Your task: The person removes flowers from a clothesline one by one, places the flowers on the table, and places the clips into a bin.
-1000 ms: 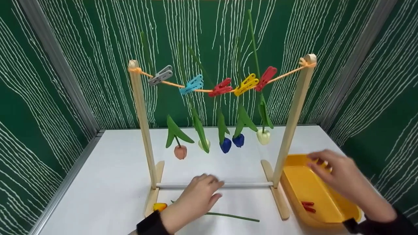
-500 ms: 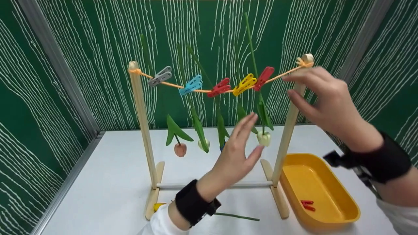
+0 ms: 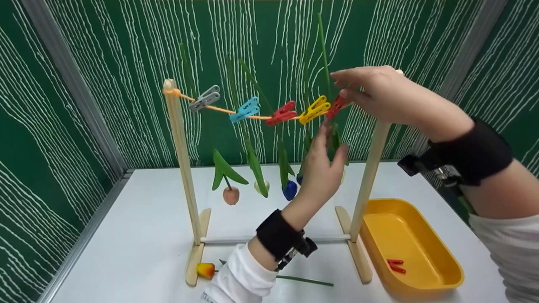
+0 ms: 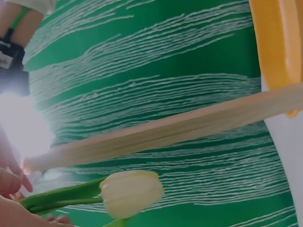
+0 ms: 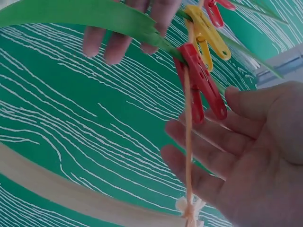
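Five-petal detail is too small to tell, but a white tulip [image 4: 131, 193] hangs upside down from the right-hand red clothespin [image 5: 201, 78] on the orange string [image 5: 188, 142]. My right hand [image 3: 381, 92] is at that clothespin, its thumb at one handle and its fingers spread behind. The clothespin's handles stand apart, not squeezed together. Just below, my left hand [image 3: 322, 170] reaches up beside the tulip's green leaf [image 5: 94, 16], fingers fairly straight. It partly hides the white tulip and a blue one in the head view.
A yellow clothespin [image 3: 315, 110], another red one [image 3: 282, 112], a blue one [image 3: 245, 110] and a grey one [image 3: 205, 99] line the string. Wooden posts [image 3: 181, 160] hold it. A yellow tray [image 3: 406, 235] contains a red clothespin [image 3: 396, 266]. An orange-yellow tulip [image 3: 206, 270] lies on the table.
My right hand has risen from above the tray to the right-hand red clothespin. My left hand has moved up from near the table to the hanging tulip beneath it.
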A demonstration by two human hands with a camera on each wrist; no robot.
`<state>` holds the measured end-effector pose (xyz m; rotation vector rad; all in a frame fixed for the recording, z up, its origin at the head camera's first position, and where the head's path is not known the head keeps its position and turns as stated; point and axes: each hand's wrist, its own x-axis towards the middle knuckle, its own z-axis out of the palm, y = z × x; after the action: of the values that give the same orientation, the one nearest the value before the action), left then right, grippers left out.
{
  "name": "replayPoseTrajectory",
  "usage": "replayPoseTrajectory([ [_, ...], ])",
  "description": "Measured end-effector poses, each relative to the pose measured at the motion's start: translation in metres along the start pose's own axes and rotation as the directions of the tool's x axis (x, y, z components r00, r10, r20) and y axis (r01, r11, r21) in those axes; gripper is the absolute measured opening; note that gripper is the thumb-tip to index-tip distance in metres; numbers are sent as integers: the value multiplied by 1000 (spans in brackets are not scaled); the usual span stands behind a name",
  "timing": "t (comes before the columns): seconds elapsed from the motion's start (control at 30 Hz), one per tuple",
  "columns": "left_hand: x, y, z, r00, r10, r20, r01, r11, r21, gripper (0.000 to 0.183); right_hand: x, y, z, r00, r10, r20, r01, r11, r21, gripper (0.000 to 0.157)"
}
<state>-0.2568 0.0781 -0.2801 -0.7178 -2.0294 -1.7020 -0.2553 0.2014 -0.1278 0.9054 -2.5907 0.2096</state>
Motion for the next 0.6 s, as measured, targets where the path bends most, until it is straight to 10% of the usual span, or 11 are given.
replayPoseTrajectory([
  [0.2, 8, -11, 7, 996, 77, -50, -83, 989, -124, 25, 4, 4, -5, 993, 80, 83, -85, 995, 54, 31],
  [0.6, 9, -13, 7, 991, 108, -82, -116, 989, -97, 22, -1, 17, -1, 995, -90, -40, 93, 994, 59, 22],
])
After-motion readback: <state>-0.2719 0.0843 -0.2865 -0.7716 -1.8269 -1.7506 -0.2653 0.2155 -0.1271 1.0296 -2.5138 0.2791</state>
